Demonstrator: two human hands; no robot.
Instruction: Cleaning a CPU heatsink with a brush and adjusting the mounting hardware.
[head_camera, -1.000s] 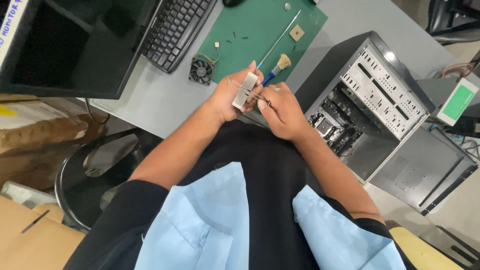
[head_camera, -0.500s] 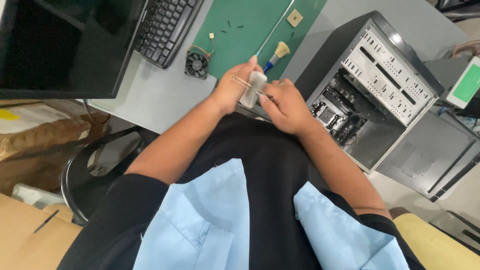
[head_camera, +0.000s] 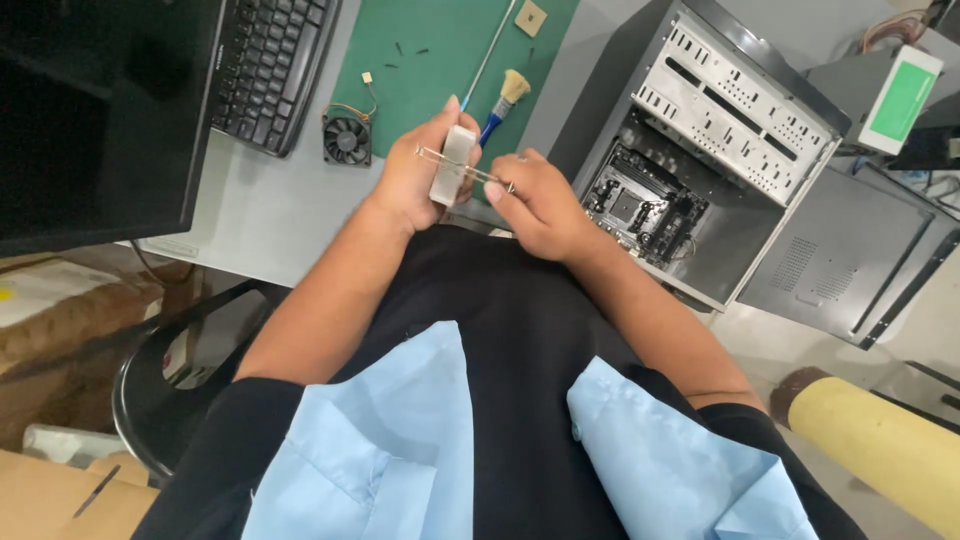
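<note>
Seen from above, two bare hands are held close together over the near edge of a grey desk (head_camera: 270, 215). The left hand (head_camera: 415, 170) is wrapped around a small pale grey block (head_camera: 451, 165), which is gripped upright between the thumb and the curled fingers. A thin metal wire clip (head_camera: 468, 168) is laid across the face of the block, reaching from its left side out past its right side. The right hand (head_camera: 540, 200) is closed, and the right end of the wire clip is pinched at its fingertips. The two hands are almost touching, joined by the clip.

Behind the hands, a green mat (head_camera: 440, 50) is spread on the desk. On it are seen a brush (head_camera: 505, 98) with a blue handle and pale bristles, a long thin rod (head_camera: 490, 55), a small tan square piece (head_camera: 530, 17) and a few tiny dark screws (head_camera: 405, 50). A small black cooling fan (head_camera: 346, 135) is set at the mat's near left corner, with its wires trailing onto the mat. A black keyboard (head_camera: 270, 65) and a dark monitor (head_camera: 100, 110) are placed to the left.

To the right, an open computer case (head_camera: 700, 120) is laid on its side, with the circuit board (head_camera: 640, 205) inside exposed. A black stool (head_camera: 160, 390) is glimpsed lower left.
</note>
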